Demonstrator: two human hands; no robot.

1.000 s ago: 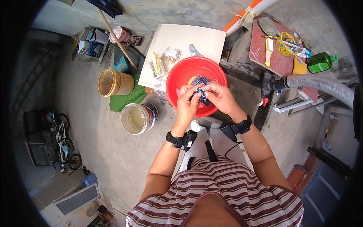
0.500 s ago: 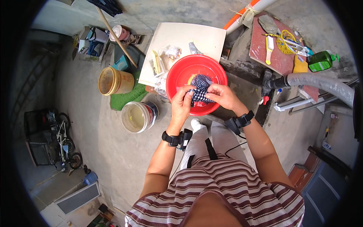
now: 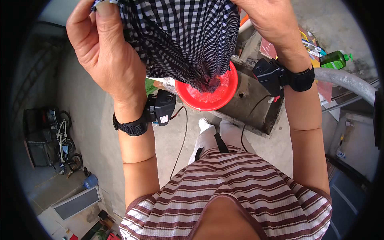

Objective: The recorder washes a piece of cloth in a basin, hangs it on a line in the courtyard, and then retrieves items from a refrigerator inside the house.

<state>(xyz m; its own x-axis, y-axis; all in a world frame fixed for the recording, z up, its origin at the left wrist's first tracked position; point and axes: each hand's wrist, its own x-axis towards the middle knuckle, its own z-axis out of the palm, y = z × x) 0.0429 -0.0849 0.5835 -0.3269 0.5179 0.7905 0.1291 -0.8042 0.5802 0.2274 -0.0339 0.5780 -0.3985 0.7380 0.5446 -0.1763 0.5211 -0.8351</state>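
A dark blue and white checked cloth (image 3: 176,36) hangs spread between my raised hands, close in front of me. My left hand (image 3: 106,52) pinches its upper left corner between thumb and fingers. At the other upper side, my right hand (image 3: 268,20) grips the cloth, its fingertips cut off by the picture's top edge. The lower end gathers to a bunched tip over the red basin (image 3: 230,94). Frothy water (image 3: 206,96) shows in the basin below it. Whether the tip touches the water I cannot tell.
The basin rests at a grey concrete sink (image 3: 252,106) with a drain hole. To the right are a thick grey hose (image 3: 344,82) and a green bottle (image 3: 336,60). Black devices are strapped to both wrists, with cables hanging down. Bicycles (image 3: 66,140) stand far left.
Both hands have lifted the cloth up from the basin toward me and moved apart. The bunched cloth is now stretched out wide, hiding the board and the buckets.
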